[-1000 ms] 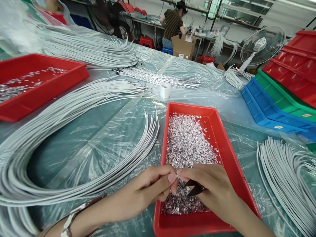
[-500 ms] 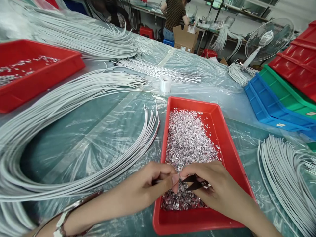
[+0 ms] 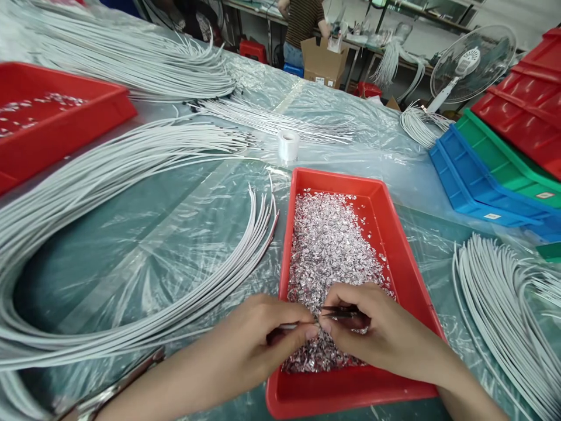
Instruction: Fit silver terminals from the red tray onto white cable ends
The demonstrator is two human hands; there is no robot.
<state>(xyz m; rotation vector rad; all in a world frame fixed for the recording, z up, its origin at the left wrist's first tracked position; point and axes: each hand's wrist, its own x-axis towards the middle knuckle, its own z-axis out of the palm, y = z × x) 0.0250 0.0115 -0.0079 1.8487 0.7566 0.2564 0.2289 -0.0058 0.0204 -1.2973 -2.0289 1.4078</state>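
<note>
My left hand [image 3: 272, 330] is closed, pinching the end of a thin white cable [image 3: 287, 326] between thumb and forefinger. Opposite it, my right hand [image 3: 368, 321] is closed around a pair of dark tweezers [image 3: 342, 313], whose two narrow tips point left. The right thumb and forefinger meet the left fingertips at the cable end; the exact contact is hidden. Both hands hover over the near part of a red tray [image 3: 405, 251]. Small silvery foil scraps [image 3: 333, 245] cover much of its bottom.
A long looped bundle of white cables [image 3: 123, 336] lies left of the tray, another bundle [image 3: 495, 292] right. A white tape roll [image 3: 288, 146] stands behind. Stacked blue bins [image 3: 464, 175] are at right, a second red tray [image 3: 87, 117] at left. A person [image 3: 302, 23] works far back.
The tweezers' blades, spread apart before, now lie closer together and point more to the left. My right fingers have shifted at the cable end. The whole view has moved slightly.
</note>
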